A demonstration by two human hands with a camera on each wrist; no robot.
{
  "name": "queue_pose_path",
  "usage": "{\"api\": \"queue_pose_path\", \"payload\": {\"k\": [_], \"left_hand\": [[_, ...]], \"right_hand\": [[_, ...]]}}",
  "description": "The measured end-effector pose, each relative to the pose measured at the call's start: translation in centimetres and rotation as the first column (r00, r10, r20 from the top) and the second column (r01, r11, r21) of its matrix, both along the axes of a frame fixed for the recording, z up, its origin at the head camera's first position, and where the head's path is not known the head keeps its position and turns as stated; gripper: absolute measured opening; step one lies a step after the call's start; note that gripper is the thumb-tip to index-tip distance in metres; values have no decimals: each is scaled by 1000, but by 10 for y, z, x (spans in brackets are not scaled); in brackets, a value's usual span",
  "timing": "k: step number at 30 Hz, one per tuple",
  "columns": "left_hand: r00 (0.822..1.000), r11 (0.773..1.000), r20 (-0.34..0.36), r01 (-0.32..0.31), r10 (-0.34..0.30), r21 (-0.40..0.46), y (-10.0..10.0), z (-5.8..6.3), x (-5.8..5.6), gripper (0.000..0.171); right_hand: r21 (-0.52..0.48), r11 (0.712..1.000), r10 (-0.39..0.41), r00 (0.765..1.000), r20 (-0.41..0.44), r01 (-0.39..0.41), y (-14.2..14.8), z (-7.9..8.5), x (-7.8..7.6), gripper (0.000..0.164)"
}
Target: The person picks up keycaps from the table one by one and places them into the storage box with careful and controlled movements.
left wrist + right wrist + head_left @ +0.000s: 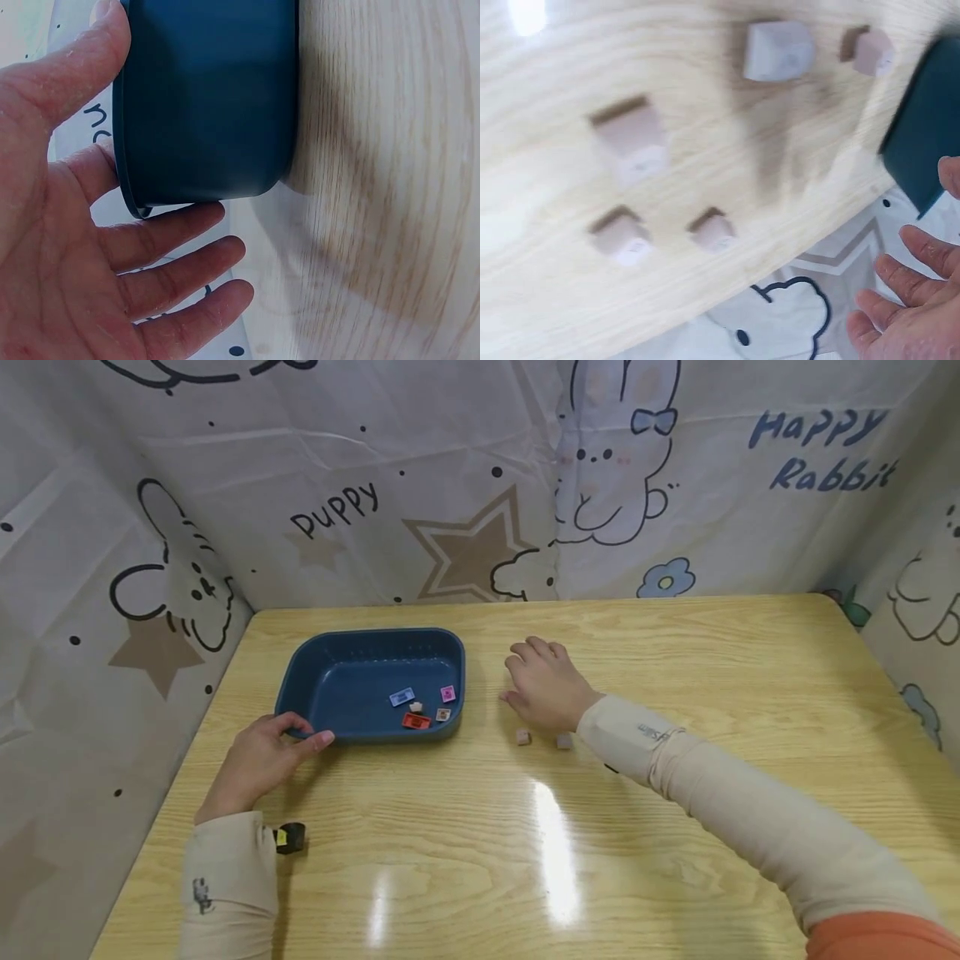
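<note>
A dark blue plastic basin (367, 639) stands on the table, left of centre. My left hand (258, 764) pinches its near left rim between thumb and index finger; the other fingers stretch out beside the basin wall in the left wrist view. Inside lie a blue keycap (402, 697), a red keycap (416, 721), a pink keycap (447, 694) and a couple of pale ones. To the right of the basin, my right hand (547, 687) hovers over the table with loosely spread fingers, holding nothing. Several pale keycaps, among them a greyish keycap (778, 51), lie close by.
The wooden table (450, 827) ends at the back against a printed cloth (360, 452), which also hangs along both sides. A small black object (290, 837) with a yellow mark shows beside the left sleeve. The right forearm (735, 802) crosses the table's right half.
</note>
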State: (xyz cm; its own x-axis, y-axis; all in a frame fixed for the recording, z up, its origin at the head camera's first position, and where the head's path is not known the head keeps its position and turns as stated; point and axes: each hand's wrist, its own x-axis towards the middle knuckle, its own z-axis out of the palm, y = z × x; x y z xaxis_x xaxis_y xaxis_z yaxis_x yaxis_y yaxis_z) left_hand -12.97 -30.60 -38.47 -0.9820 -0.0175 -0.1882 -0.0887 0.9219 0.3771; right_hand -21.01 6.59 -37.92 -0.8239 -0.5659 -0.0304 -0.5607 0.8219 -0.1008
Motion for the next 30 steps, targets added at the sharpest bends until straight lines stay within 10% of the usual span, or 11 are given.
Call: {"api": "queue_pose_path", "payload": {"k": [10, 30], "left_hand": [[1000, 1000, -11, 3, -3, -2, 0, 0, 1, 57], [999, 1000, -40, 16, -16, -2, 0, 0, 1, 55]], "right_hand": [[-12, 997, 72, 990, 125, -71, 17, -18, 18, 49], [-65, 986, 153, 988, 35, -151, 20, -42, 33, 19]]}}
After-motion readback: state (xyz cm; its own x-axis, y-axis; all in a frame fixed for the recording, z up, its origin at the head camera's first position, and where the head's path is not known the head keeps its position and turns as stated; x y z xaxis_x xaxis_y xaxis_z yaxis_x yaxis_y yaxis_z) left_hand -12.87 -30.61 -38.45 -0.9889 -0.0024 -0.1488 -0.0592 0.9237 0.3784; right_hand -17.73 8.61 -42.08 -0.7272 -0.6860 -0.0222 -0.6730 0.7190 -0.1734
